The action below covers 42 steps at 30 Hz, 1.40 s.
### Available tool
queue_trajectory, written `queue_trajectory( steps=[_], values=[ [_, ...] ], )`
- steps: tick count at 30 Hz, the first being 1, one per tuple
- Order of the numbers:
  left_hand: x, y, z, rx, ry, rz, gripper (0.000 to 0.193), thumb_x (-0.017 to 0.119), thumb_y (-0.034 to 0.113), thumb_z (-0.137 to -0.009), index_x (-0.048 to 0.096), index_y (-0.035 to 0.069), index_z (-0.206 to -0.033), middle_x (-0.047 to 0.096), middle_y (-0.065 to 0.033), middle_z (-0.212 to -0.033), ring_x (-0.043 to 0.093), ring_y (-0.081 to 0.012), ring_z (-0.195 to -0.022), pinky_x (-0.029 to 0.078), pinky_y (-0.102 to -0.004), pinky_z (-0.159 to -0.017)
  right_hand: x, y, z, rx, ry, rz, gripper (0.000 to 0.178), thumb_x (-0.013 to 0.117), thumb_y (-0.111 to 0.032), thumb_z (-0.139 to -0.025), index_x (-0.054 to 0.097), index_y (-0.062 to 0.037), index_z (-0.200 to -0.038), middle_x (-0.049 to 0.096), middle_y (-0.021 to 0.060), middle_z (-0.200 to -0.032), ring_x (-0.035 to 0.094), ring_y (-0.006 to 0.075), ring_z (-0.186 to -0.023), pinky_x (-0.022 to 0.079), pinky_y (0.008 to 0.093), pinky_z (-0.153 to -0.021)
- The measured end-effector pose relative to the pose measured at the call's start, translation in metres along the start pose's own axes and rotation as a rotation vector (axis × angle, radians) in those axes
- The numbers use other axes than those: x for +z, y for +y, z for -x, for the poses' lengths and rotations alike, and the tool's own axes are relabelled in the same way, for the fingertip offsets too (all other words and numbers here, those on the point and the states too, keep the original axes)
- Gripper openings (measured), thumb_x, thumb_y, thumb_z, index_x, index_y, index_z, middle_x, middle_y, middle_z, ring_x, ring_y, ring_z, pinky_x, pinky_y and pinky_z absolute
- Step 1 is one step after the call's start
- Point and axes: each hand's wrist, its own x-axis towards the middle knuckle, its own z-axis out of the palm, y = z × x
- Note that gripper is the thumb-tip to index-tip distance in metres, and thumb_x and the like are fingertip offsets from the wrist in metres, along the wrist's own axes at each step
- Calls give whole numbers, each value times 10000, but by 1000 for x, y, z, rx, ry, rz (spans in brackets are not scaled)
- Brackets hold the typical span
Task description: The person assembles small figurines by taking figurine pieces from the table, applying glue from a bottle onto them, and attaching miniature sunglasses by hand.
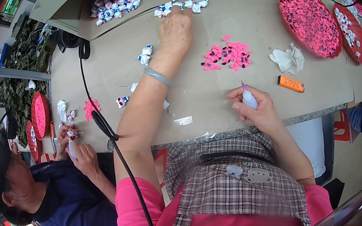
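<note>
My left arm, with a pale bangle on the wrist, stretches across the table. My left hand (175, 30) is at the far side with its fingers bent together. Its fingertips meet a row of small white and blue figures (196, 6); what they hold is hidden. My right hand (256, 106), near the front edge, is closed around a small translucent squeeze bottle (249, 99) with a purple needle tip pointing up and away. Beyond that bottle lies a loose pile of small pink and black pieces (231, 55).
Many finished-looking figures (124, 2) fill a shelf opening behind. A red tray (291, 32) of pink pieces, crumpled tissue (288, 59) and an orange lighter (290, 83) lie right. A black cable (123, 156) hangs in front. A co-worker (51, 197) works with a similar bottle at left.
</note>
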Motion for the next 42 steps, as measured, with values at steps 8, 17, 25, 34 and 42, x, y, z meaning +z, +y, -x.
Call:
queue_trajectory(
  steps=[8,17,25,34,42],
  values=[
    [-21,-6,28,-21,-111,270,173,574,63,-803,600,25,-970,638,-181,-946,632,-350,-798,514,-409,-717,-1,0,3,8,-17,27,186,654,-52,-849,624,-28,-1031,564,-8,-804,495,39,-611,439,193,-536],
    [-82,33,115,-565,-457,1862,190,483,128,-949,531,38,-1110,660,-147,-1027,650,-149,-820,523,-241,-702,-10,3,3,-169,6,-233,236,465,-119,-911,420,-68,-1137,537,54,-920,473,71,-612,320,193,-501],
    [-80,51,162,-579,-466,1922,309,629,45,-853,548,8,-1149,647,-101,-1003,620,-102,-827,478,-200,-702,-9,3,1,-282,107,-81,257,573,-14,-877,499,-18,-1123,553,69,-892,568,102,-674,414,202,-489],
    [-82,72,170,-563,-296,1991,359,593,-58,-840,511,-23,-1188,619,-120,-1093,601,-142,-981,488,-251,-853,-4,-10,11,-393,294,-112,353,633,-14,-856,503,10,-1183,622,118,-928,601,117,-648,450,194,-483],
    [-76,77,179,-483,-197,1929,340,573,-72,-852,513,-27,-1183,609,-130,-1125,581,-139,-1029,484,-266,-891,2,-10,21,-643,306,258,368,500,-217,-970,465,36,-1234,616,181,-939,580,152,-630,444,231,-502]
  ],
)
